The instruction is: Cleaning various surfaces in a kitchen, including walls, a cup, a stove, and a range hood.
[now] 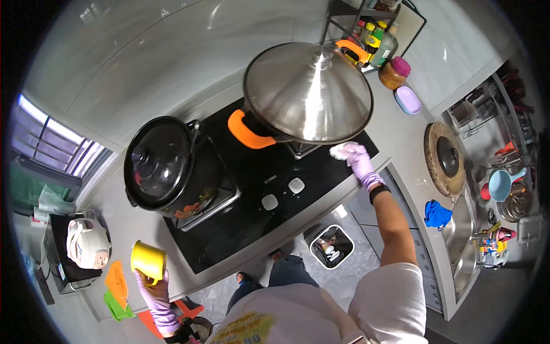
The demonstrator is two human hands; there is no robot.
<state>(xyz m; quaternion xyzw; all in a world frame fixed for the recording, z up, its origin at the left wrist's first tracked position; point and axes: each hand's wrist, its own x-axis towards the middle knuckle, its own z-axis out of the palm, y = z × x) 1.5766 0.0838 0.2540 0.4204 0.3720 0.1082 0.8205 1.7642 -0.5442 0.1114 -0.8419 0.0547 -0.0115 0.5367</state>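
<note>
In a purple glove, my left hand [151, 287] grips a yellow mug [148, 259] by its handle, over the counter left of the stove. My right hand [357, 158], gloved alike, presses a white cloth or tissue [339, 151] onto the right end of the black glass gas stove [240, 172]. Just above that hand is a large wok with a steel domed lid [292, 94] and orange handles [249, 131]. On the left burner stands a black lidded pot [161, 165] with a flower pattern. Two knobs [296, 185] sit near the stove's front.
A white rice cooker [88, 244] and orange and green cloths [117, 284] lie left. Bottles [374, 38], a pink-lidded jar [395, 72], a lilac dish [408, 99], a round wooden board [432, 172] and a blue cloth [437, 214] line the right counter beside the sink [462, 258]. A lined bin [331, 263] stands below.
</note>
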